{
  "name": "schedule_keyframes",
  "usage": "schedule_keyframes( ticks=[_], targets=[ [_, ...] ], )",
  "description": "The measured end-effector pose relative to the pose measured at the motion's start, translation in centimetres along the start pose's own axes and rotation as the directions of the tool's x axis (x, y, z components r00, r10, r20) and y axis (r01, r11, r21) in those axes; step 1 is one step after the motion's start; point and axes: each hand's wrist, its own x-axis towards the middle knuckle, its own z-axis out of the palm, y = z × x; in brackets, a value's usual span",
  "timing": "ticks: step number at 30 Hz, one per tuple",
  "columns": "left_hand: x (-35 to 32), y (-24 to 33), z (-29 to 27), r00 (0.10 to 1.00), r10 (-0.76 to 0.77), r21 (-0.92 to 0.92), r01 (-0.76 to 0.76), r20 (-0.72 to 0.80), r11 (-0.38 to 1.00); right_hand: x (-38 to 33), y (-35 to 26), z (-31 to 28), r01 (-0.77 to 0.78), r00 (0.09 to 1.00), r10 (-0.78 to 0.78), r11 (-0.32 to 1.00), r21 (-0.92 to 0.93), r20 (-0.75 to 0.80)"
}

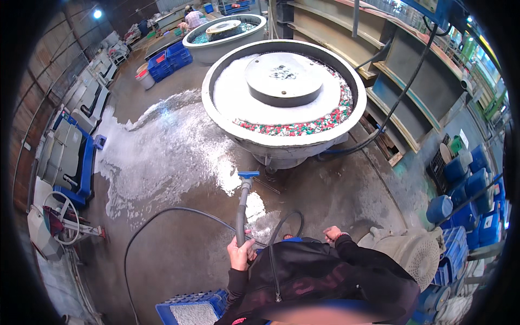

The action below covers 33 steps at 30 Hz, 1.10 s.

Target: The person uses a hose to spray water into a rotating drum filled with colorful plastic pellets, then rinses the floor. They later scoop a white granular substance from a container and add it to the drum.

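My left hand is closed around the lower end of a grey hose pipe. This pipe points away from me and ends in a wide, flat blue nozzle, above the wet floor. Black hose loops across the floor on both sides of it. My right hand hangs out to the right, its fingers loosely curled with nothing visible in them. Ahead stands a big round tub, with white foam and small red, green and white pieces around its raised centre.
White foam spreads over the floor at left. A second round tub stands behind, near blue crates. Machines line the left wall. Blue drums and a beige motor housing are at right; a blue crate sits low left.
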Motion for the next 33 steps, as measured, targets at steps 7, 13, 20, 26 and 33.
schedule_keyframes(
  ticks=[7, 13, 20, 26, 33],
  targets=[
    [-0.3, -0.3, -0.6, 1.000, -0.004, -0.016, 0.005, 0.021, 1.000, 0.8, 0.8, 0.4, 0.047, 0.994, -0.056, 0.993, 0.105, 0.090],
    [0.5, -0.3, -1.4, 0.998, 0.059, 0.051, -0.060, 0.024, 0.997, 0.1, -2.2, 0.1, 0.195, 0.967, -0.176, 0.977, -0.090, 0.186],
    [-0.2, -0.3, -2.4, 0.996, 0.088, -0.027, -0.088, -0.004, 0.996, 0.3, -3.9, -0.2, 0.403, 0.905, -0.352, 0.888, -0.219, 0.238],
    [-0.5, -0.1, -2.6, 0.996, 0.084, 0.045, -0.083, -0.017, 0.996, 2.2, -3.9, 0.2, 0.329, 0.931, -0.296, 0.935, -0.136, 0.215],
    [-0.8, -0.2, -1.2, 0.996, 0.093, -0.010, -0.093, -0.018, 0.996, 1.3, -6.2, -1.3, 0.353, 0.918, -0.312, 0.924, -0.144, 0.245]
  ],
)
